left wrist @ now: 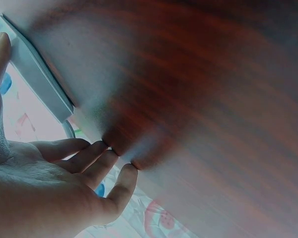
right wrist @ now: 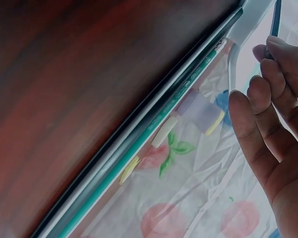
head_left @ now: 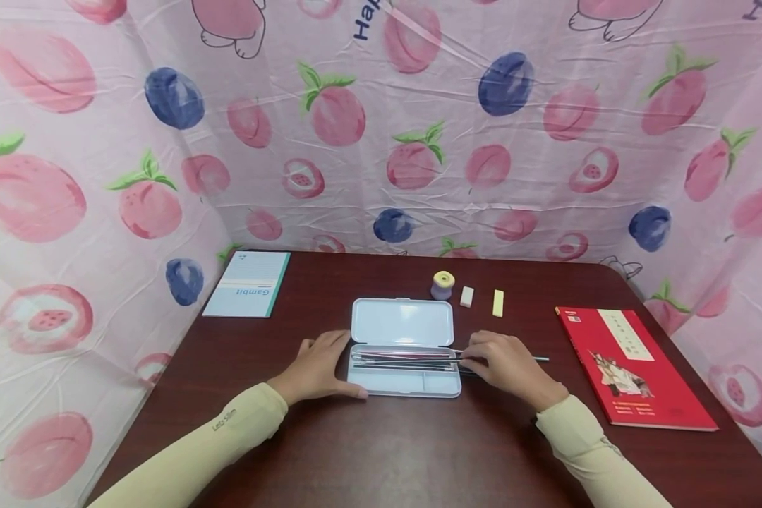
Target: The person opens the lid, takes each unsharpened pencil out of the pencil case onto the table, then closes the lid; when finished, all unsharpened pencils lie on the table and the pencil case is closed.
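The left hand [head_left: 317,368] lies flat on the table [head_left: 381,451], touching the open case [head_left: 403,349]. The right hand [head_left: 508,365] pinches a pen [head_left: 419,360] over the case.

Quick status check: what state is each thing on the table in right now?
White plastic pencil case: open, lid flat, pens inside.
Dark slim pen: in right hand's grip, over case edge.
Left hand: flat beside case.
Right hand: pinching pen.
Red book: closed.
Teal-edged notebook: closed.
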Motion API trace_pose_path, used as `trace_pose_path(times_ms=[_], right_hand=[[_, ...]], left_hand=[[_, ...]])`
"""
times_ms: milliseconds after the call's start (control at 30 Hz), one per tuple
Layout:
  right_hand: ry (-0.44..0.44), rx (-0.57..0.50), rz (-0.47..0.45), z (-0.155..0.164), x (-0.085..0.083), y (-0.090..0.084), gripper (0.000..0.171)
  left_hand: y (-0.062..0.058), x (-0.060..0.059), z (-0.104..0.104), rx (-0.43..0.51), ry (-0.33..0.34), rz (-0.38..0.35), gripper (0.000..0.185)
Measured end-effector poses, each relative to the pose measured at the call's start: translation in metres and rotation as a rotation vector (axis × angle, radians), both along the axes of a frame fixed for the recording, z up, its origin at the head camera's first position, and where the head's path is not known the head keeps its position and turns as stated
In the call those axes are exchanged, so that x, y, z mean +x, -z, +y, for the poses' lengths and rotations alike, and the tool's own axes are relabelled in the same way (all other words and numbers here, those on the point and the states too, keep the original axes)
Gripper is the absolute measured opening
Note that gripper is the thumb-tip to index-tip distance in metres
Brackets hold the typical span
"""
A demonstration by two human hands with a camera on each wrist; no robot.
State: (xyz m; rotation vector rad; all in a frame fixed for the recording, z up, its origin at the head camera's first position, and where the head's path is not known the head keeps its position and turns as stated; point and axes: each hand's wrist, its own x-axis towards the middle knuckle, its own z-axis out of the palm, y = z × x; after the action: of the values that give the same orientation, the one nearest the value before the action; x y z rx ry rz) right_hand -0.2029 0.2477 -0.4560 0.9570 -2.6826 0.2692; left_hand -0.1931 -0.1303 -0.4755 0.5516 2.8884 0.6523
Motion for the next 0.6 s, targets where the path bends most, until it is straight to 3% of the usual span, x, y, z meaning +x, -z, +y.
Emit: trace_pose_path(times_ms=[600], right_hand=[[0.094,-0.015,-0.025,0.03,0.012,-0.001,0.023]], left_hand=[[0.0,0.0,0.0,0.001,-0.003,-0.006,0.128]])
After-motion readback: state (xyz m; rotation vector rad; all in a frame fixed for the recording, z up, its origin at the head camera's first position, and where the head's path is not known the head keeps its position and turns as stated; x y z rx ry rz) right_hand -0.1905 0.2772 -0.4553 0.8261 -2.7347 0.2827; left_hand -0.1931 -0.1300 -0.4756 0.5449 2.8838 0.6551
